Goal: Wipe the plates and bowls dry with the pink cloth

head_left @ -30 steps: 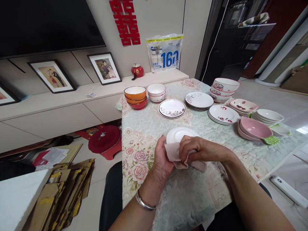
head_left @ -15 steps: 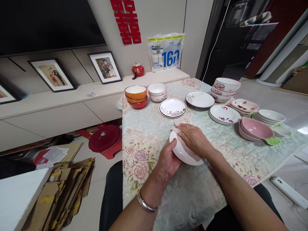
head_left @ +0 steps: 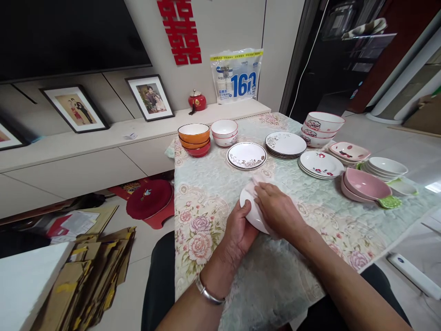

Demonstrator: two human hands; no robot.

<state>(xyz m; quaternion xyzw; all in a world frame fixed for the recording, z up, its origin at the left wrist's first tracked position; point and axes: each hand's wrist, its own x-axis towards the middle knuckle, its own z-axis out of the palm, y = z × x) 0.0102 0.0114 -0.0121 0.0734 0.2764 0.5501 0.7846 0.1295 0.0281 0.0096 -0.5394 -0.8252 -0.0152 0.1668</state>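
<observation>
A white plate (head_left: 254, 215) is tilted above the near part of the cloth-covered table. My left hand (head_left: 240, 226) grips its left edge, thumb on the upper face and fingers underneath. Over the plate's right side lies my right hand (head_left: 279, 207), pressing a pale, thin cloth or tissue (head_left: 257, 181) against the surface; part of it sticks out beyond the fingertips. Beyond the hands are a brown-patterned plate pair (head_left: 246, 155), a stack of dark-rimmed plates (head_left: 285, 143) and a stack of red-flowered plates (head_left: 321, 164).
Orange and red bowls (head_left: 194, 139) and white bowls (head_left: 224, 132) stand at the table's back left. Tall bowls (head_left: 323, 124), pink dishes (head_left: 367, 184) and small white bowls (head_left: 387, 167) are at the right. A red stool (head_left: 150, 200) is left of the table (head_left: 203, 202).
My right hand and the cloth have shifted slightly across the plate, and more cloth shows past the fingertips. The plate's tilt has changed a little; my left hand still grips it.
</observation>
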